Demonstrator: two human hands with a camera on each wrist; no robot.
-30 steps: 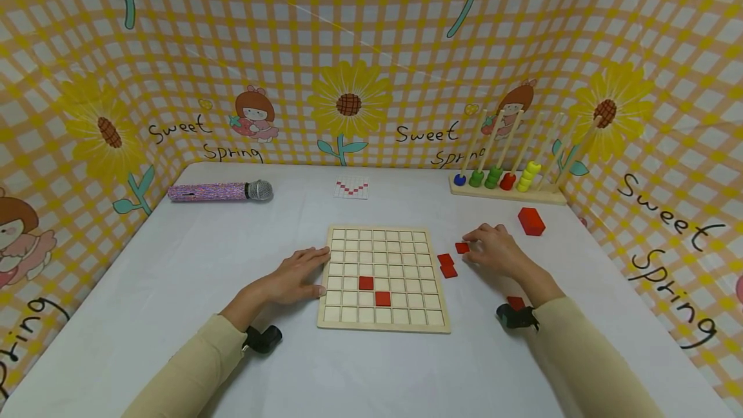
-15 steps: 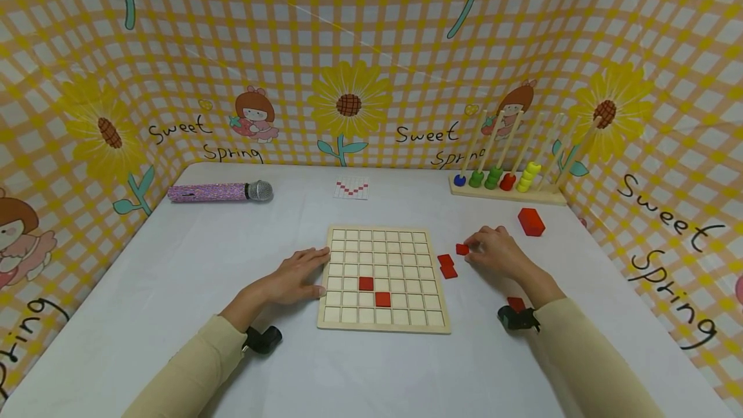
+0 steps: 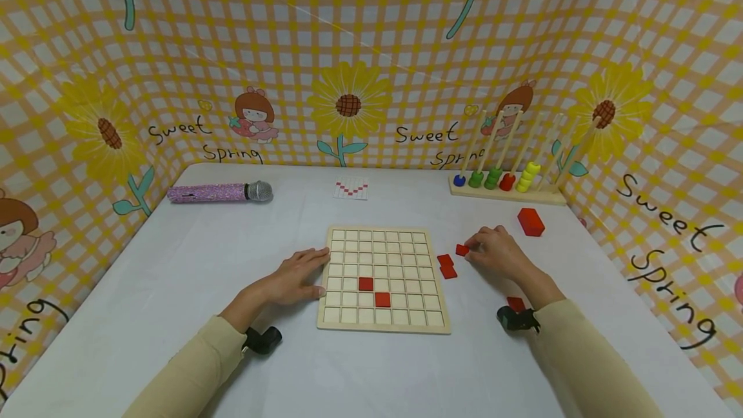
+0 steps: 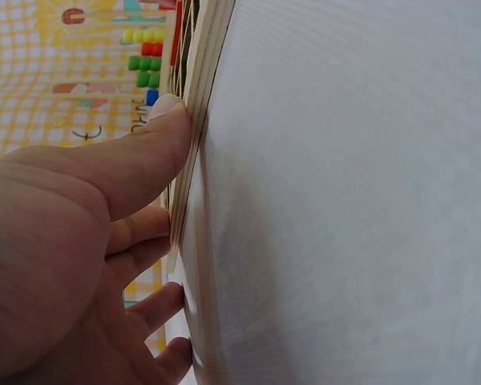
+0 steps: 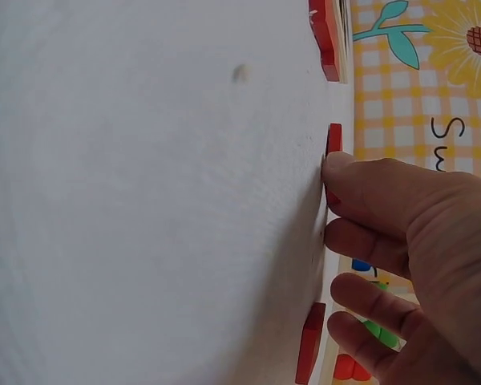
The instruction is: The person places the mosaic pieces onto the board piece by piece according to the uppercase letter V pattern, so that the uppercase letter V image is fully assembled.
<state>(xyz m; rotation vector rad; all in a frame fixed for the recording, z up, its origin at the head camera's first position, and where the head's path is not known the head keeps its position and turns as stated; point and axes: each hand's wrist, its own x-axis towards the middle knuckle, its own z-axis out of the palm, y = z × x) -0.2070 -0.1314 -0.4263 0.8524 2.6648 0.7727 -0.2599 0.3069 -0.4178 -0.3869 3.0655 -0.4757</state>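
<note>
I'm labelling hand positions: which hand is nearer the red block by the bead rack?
Right. The right hand is to the left of the red block, pinching a red tile; the left hand is across the wooden board, touching its left edge.

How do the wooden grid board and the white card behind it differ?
The wooden board is larger; the card is much smaller.
The board is pale tan, the card mostly white.
The board holds two red tiles, while the card shows red squares in a V.
The left hand touches the board; the card lies untouched.
Both carry a grid with some red.
</note>
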